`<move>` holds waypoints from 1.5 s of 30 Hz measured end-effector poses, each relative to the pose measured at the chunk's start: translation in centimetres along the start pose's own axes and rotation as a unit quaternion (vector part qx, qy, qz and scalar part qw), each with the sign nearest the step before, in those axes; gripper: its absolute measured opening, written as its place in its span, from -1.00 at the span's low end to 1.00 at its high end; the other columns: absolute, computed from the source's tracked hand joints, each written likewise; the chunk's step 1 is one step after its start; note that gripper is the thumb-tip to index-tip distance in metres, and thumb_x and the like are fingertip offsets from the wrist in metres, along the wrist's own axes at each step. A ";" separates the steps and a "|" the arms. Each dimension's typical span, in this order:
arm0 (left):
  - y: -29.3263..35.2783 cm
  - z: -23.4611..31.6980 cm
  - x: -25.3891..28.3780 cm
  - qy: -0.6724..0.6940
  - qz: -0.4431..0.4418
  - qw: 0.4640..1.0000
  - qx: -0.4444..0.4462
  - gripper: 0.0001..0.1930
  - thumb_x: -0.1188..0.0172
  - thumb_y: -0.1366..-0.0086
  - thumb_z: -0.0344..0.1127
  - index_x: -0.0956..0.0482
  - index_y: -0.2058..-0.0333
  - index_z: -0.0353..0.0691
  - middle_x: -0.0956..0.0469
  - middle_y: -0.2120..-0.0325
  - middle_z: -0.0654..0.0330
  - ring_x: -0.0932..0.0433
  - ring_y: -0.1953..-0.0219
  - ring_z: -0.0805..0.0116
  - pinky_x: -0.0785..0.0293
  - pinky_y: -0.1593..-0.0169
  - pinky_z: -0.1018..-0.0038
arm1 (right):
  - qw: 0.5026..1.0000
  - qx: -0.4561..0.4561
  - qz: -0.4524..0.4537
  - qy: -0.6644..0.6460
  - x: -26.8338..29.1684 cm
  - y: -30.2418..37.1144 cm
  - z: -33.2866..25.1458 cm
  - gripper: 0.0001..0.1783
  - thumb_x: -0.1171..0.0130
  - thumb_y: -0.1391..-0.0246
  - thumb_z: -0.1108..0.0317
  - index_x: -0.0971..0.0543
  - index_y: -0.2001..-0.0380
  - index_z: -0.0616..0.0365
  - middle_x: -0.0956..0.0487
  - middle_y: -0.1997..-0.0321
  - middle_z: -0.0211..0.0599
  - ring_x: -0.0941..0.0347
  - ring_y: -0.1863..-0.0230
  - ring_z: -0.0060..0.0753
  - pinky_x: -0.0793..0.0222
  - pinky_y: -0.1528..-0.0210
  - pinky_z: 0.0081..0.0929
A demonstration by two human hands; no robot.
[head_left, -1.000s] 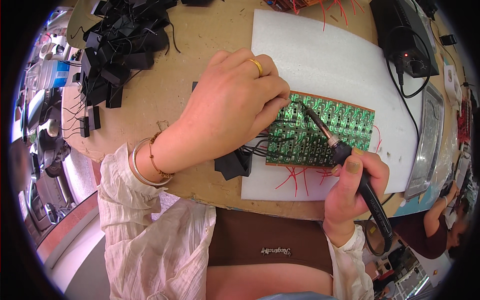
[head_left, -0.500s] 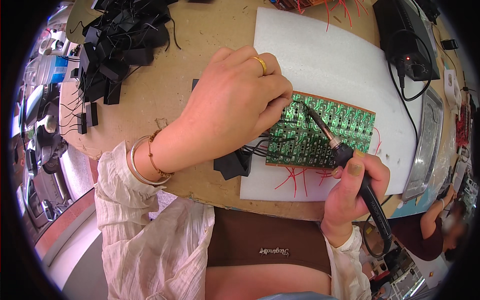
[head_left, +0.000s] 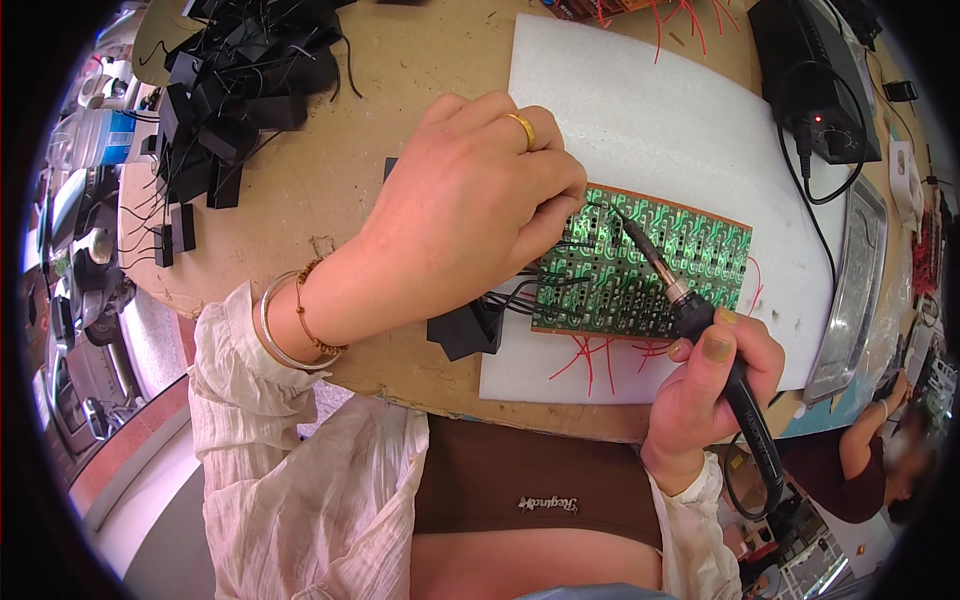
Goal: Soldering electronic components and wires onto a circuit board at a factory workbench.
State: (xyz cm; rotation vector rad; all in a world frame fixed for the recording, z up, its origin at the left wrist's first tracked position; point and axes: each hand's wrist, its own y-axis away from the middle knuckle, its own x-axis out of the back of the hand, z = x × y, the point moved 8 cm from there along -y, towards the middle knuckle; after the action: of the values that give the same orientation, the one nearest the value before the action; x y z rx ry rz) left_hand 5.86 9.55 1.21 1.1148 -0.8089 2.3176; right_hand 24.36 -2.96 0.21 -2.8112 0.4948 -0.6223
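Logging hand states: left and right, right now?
Left hand: fingers pinched closed over green rectangular circuit board; what's pinched cannot be told.
Right hand: closed, holding black-handled, metal-shafted soldering iron.

My left hand [head_left: 475,195] is pinched at the fingertips, back upward; my right hand [head_left: 712,388] is curled, thumb uppermost.

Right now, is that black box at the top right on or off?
Apparently on: the black box shows a glowing red light on its front.

Right grip [head_left: 712,385]: soldering iron [head_left: 692,314] | left grip [head_left: 470,200]: wire [head_left: 600,204] over circuit board [head_left: 620,277]
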 end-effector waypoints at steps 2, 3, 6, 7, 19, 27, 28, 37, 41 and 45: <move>0.0 0.0 0.0 0.000 0.000 1.000 0.000 -0.93 -0.34 -0.09 -0.39 -0.66 0.41 -0.14 -0.53 0.42 0.30 -0.46 0.28 0.26 -0.32 0.13 0.33 | 1.000 -0.001 0.001 -0.003 0.0 0.0 0.0 -0.67 -0.24 -0.23 0.24 -0.43 0.10 0.22 -0.49 0.26 -0.17 -0.40 0.32 -0.46 -0.34 0.24 -0.52; 0.0 0.0 0.0 0.000 -0.002 1.000 0.000 -0.93 -0.34 -0.09 -0.39 -0.66 0.41 -0.14 -0.53 0.42 0.30 -0.46 0.28 0.26 -0.32 0.13 0.33 | 1.000 -0.005 0.005 -0.010 0.1 0.0 0.0 -0.67 -0.24 -0.23 0.24 -0.43 0.09 0.22 -0.49 0.26 -0.17 -0.40 0.34 -0.47 -0.34 0.26 -0.53; 0.0 0.0 0.0 0.001 -0.001 1.000 -0.001 -0.93 -0.34 -0.09 -0.39 -0.66 0.41 -0.14 -0.53 0.42 0.30 -0.46 0.28 0.26 -0.33 0.13 0.33 | 1.000 -0.004 0.020 -0.014 0.1 0.0 0.0 -0.66 -0.24 -0.23 0.22 -0.42 0.09 0.21 -0.48 0.27 -0.16 -0.39 0.37 -0.49 -0.34 0.29 -0.55; 0.0 0.0 0.1 -0.001 0.002 1.000 -0.004 -0.93 -0.34 -0.09 -0.39 -0.66 0.41 -0.14 -0.53 0.42 0.30 -0.46 0.28 0.26 -0.33 0.13 0.33 | 0.999 0.001 0.030 -0.014 0.3 0.0 -0.1 -0.66 -0.24 -0.24 0.22 -0.42 0.09 0.21 -0.48 0.27 -0.16 -0.39 0.37 -0.50 -0.34 0.30 -0.56; 0.1 0.1 0.3 -0.002 0.003 1.000 -0.005 -0.92 -0.37 -0.08 -0.37 -0.67 0.41 -0.13 -0.53 0.43 0.31 -0.47 0.29 0.27 -0.33 0.13 0.34 | 0.997 0.036 0.061 -0.010 0.9 0.3 -0.5 -0.66 -0.23 -0.24 0.20 -0.42 0.11 0.21 -0.48 0.34 -0.19 -0.38 0.36 -0.45 -0.34 0.26 -0.50; 0.6 0.0 0.2 0.008 0.008 1.000 -0.013 -0.88 -0.38 -0.08 -0.29 -0.68 0.38 -0.11 -0.56 0.39 0.29 -0.51 0.24 0.26 -0.34 0.11 0.32 | 0.994 0.047 0.089 -0.036 1.0 0.6 -0.9 -0.70 -0.19 -0.26 0.22 -0.41 0.14 0.22 -0.43 0.38 -0.22 -0.31 0.50 -0.52 -0.30 0.41 -0.56; 0.5 0.1 0.4 0.012 0.005 1.000 -0.015 -0.87 -0.38 -0.08 -0.28 -0.68 0.38 -0.12 -0.56 0.39 0.29 -0.51 0.24 0.26 -0.34 0.10 0.32 | 0.994 0.045 0.092 -0.046 1.0 0.6 -0.9 -0.70 -0.18 -0.26 0.22 -0.41 0.14 0.22 -0.43 0.38 -0.22 -0.31 0.51 -0.54 -0.29 0.43 -0.58; 2.3 -6.9 15.2 -0.221 0.127 0.952 0.168 -0.54 -0.52 0.06 -0.17 -0.66 0.18 -0.26 -0.59 0.15 0.17 -0.50 0.03 0.15 -0.41 -0.07 0.27 | 0.988 0.060 0.126 -0.065 1.9 1.1 -0.9 -0.71 -0.13 -0.29 0.21 -0.40 0.15 0.21 -0.40 0.39 -0.24 -0.28 0.56 -0.57 -0.24 0.50 -0.62; 3.1 -9.4 13.2 -0.218 0.047 0.959 0.176 -0.52 -0.51 0.12 -0.17 -0.69 0.19 -0.24 -0.59 0.18 0.16 -0.48 0.09 0.08 -0.44 -0.04 0.29 | 0.989 0.053 0.118 -0.067 1.8 1.2 -0.8 -0.71 -0.14 -0.29 0.20 -0.40 0.17 0.21 -0.39 0.40 -0.26 -0.28 0.56 -0.58 -0.21 0.50 -0.62; 2.7 -10.0 13.4 -0.226 0.082 0.957 0.165 -0.70 -0.39 -0.07 -0.25 -0.70 0.22 -0.23 -0.63 0.26 0.16 -0.53 0.20 0.12 -0.45 -0.01 0.34 | 0.989 0.055 0.117 -0.067 1.9 1.2 -0.8 -0.71 -0.15 -0.29 0.20 -0.40 0.17 0.21 -0.38 0.42 -0.29 -0.27 0.57 -0.59 -0.19 0.50 -0.63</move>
State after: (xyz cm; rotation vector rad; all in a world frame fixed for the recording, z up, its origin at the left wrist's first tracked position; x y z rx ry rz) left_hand -8.94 16.08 6.12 1.8344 -0.6992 2.4268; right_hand 25.26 -4.85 1.32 -2.6176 0.7261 -0.3970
